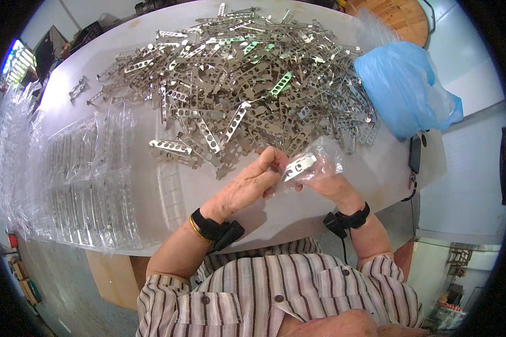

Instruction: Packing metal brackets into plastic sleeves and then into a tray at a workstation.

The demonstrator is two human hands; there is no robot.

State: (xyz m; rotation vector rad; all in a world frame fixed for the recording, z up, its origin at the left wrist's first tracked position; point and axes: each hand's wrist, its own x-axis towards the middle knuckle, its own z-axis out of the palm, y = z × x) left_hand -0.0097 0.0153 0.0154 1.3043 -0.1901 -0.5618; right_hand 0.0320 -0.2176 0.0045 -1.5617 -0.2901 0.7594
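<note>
- Just nearside of the metal pile [236,84], the right hand [333,184] has its grip on a clear bag [330,154]; left hand [250,182]: cannot tell.
- Apparently bagging a bracket [299,167]; next likely needs seating it.

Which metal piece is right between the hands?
The piece in the clear bag, between left hand and right hand; the others lie on the table.

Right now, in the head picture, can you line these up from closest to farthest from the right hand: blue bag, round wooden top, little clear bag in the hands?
From the right hand:
1. Little clear bag: touching it.
2. Blue bag: ahead, to the right.
3. Round wooden top: farthest, beyond the table's far right.
</note>
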